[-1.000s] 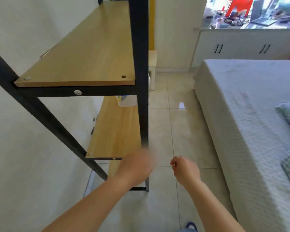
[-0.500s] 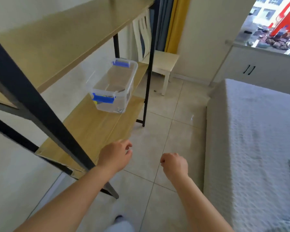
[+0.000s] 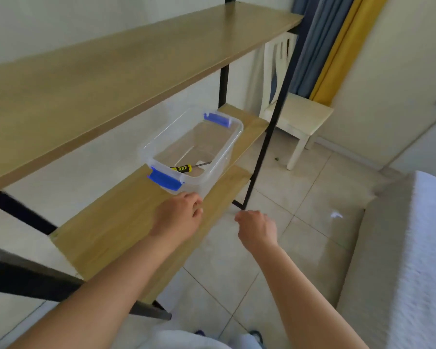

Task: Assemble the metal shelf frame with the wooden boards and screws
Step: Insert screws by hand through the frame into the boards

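Note:
The shelf stands against the wall on its black metal frame (image 3: pixel 262 147). An upper wooden board (image 3: pixel 111 61) and a lower wooden board (image 3: pixel 116 222) sit in it. On the lower board is a clear plastic box (image 3: pixel 233 143) with blue clips, and a yellow-and-black screwdriver (image 3: pixel 183 168) lies inside it. My left hand (image 3: pixel 179 217) hovers over the lower board just short of the box, fingers loosely curled, holding nothing. My right hand (image 3: pixel 257 229) hangs over the floor beside the board's front edge, curled into a fist; nothing shows in it. No screws are visible.
A white chair (image 3: pixel 297 114) stands past the shelf's far end, in front of blue and yellow curtains (image 3: pixel 337 46). A bed (image 3: pixel 400 248) with a pale cover fills the right side. Tiled floor (image 3: pixel 287 197) runs between shelf and bed.
My view has swung from the shelf's end to along its length, bringing the box close. Both hands have moved forward; the left now reaches near the box.

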